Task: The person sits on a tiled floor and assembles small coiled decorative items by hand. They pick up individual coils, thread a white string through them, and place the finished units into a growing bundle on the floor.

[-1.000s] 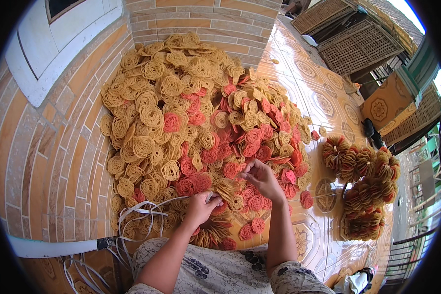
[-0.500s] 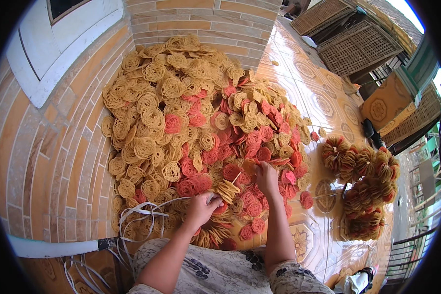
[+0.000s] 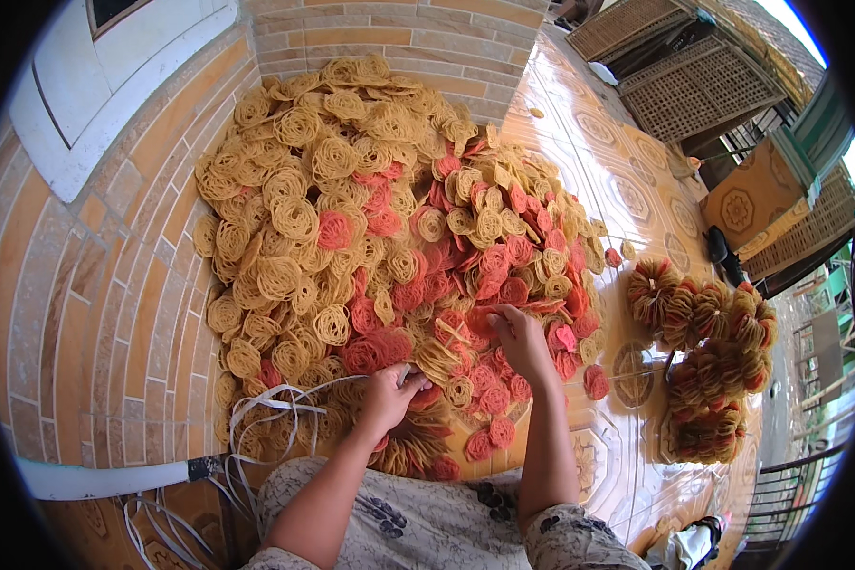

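Note:
My left hand [image 3: 388, 397] is closed at the lower end of a short stack of yellow coil-shaped dried crackers [image 3: 437, 363]. A pale thin stick or strip seems to run through this stack, its tip showing at the top. Just right of it, my right hand [image 3: 524, 347] pinches a reddish-pink cracker [image 3: 482, 321] at the edge, apart from the stack. Below my left hand, close to my lap, hangs or lies a thicker bundle of crackers [image 3: 413, 442], partly hidden by the wrist. A large heap of yellow and pink crackers [image 3: 294, 220] spreads beyond both hands.
Brick-patterned walls [image 3: 161, 285] bound the heap at left and back. White plastic straps [image 3: 275, 407] loop beside my left forearm. Finished-looking strung cracker bundles [image 3: 717, 370] lie on the patterned tiles to the right. Woven racks [image 3: 703, 90] stand at the far right.
My right hand has shifted slightly right and down, and the cracker in it looks redder than before. The stack at my left hand has tilted a little to the left.

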The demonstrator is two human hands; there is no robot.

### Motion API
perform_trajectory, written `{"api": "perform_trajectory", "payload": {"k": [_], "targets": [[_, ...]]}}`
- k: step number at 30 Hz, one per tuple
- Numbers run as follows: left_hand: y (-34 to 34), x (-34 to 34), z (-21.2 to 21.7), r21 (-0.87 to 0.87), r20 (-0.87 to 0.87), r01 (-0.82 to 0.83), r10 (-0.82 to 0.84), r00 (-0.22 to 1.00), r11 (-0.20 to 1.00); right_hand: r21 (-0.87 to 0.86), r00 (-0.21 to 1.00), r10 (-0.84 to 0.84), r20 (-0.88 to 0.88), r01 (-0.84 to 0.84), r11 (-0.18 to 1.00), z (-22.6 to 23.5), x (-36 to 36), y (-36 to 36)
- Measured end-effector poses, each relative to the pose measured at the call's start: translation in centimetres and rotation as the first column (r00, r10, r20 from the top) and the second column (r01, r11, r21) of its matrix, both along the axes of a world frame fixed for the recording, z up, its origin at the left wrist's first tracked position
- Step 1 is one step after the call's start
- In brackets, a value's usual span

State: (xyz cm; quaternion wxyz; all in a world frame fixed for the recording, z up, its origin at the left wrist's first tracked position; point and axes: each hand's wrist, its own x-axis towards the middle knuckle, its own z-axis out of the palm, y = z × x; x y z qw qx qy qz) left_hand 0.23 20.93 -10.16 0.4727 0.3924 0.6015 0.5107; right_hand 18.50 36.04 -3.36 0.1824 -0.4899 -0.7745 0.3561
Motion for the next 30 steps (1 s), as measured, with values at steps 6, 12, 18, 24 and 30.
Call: {"api": "perform_trajectory", "payload": {"k": [6,12,18,24,30], "targets": [[-0.2,-0.1,0.3,-0.024,-0.016,-0.018,0.018,1.0,1.0,-0.167,0.637,0.319,0.702,-0.289,0.943,-1.3,-0.3,-2.0],[-0.1,-0.2,0.8,-0.021,-0.026,-0.009,0.008,1.0,1.0,-0.09,0.582,0.303,0.755,-0.365,0.927,-3.0,-2.5,-3.9],[-0.3,-0.5,1.7,-0.047,-0.094,0.088,-0.092,0.991,0.995,-0.012,0.959,0.024,0.283,-0.021,1.0,-1.1,1.2,0.3],[-0.3,-0.2,2.0,-0.071,-0.054,0.111,-0.115,0.992,0.991,0.065,0.998,0.049,-0.048,-0.046,0.997,0.9,0.6,-0.1],[-0.2,-0.1,1.3,-0.024,-0.005,0.027,-0.027,1.0,0.999,0.01,0.97,0.196,-0.144,-0.196,0.98,1.3,0.2,-0.7]]}}
